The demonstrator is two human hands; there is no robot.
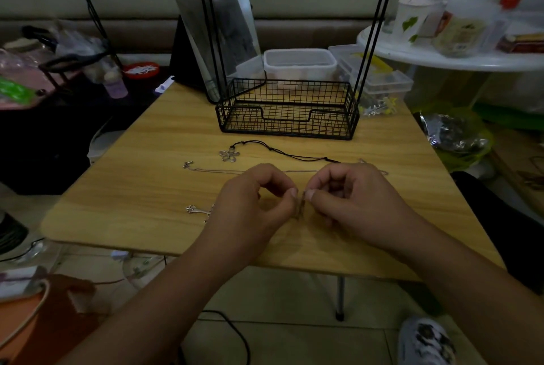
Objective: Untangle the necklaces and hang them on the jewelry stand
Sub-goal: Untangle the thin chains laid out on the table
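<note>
Left hand [259, 200] and right hand [350, 200], curled, knuckles up, each grip pinching a thin chain [300, 207] above the bench [147, 188].

The light wood-grain worktop [141, 188] looks smooth and matt. The black wire-mesh jewelry stand [287, 111] has a matt coated-metal look. A shiny silver metal flower pendant [229, 155] hangs on a dull black cord [294, 154]. The clear plastic lidded box [299, 64] looks glossy.
</note>
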